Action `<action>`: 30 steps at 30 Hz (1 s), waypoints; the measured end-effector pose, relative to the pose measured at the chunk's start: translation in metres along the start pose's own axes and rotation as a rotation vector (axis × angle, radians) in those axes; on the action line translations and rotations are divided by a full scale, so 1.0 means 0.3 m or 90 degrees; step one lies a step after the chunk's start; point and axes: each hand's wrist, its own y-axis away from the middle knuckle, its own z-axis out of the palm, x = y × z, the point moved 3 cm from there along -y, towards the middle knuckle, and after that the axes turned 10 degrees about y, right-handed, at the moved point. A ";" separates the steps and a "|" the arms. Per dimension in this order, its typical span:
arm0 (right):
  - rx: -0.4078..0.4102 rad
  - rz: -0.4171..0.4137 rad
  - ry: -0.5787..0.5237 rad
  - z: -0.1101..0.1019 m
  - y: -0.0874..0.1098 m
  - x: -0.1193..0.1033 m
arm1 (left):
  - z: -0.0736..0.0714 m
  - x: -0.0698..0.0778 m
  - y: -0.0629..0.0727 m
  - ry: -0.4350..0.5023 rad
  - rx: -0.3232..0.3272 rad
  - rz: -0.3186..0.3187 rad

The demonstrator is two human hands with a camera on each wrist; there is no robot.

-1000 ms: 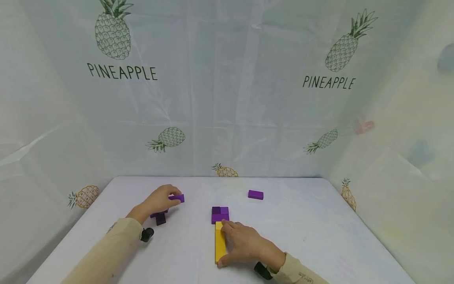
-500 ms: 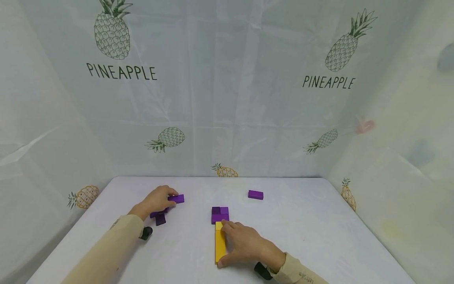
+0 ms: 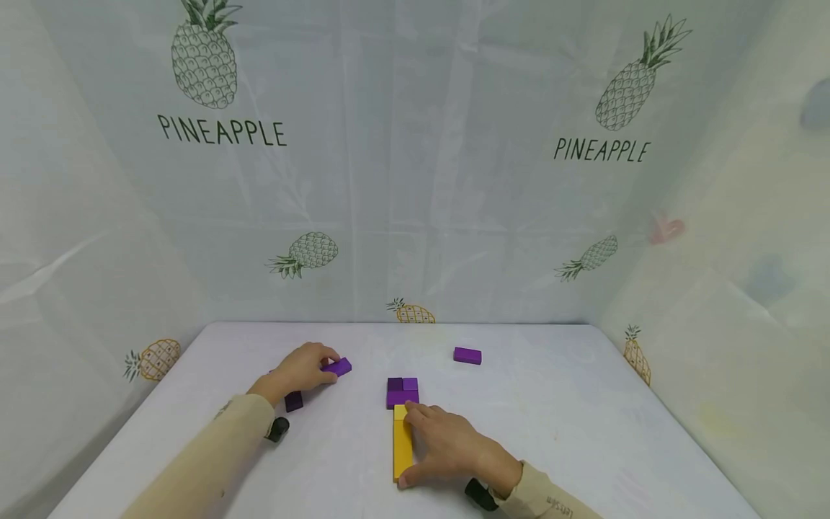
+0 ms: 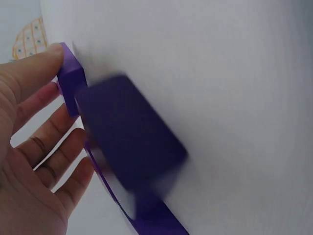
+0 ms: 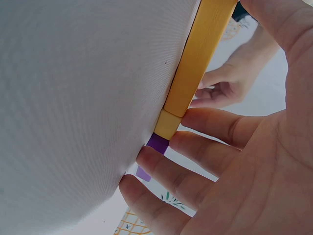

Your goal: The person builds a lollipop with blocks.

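Pinching an oblong purple block (image 3: 339,367) in left hand (image 3: 302,369); clasping a long, smooth yellow bar (image 3: 402,450) lengthwise in right hand (image 3: 450,445).

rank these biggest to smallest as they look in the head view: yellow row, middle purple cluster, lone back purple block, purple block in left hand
1. Yellow row
2. Middle purple cluster
3. Lone back purple block and held purple block: unsure, fingers partly hide the latter
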 end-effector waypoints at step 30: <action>-0.004 -0.001 -0.005 0.006 -0.001 0.005 | 0.098 0.157 -0.010 -0.008 -0.067 0.073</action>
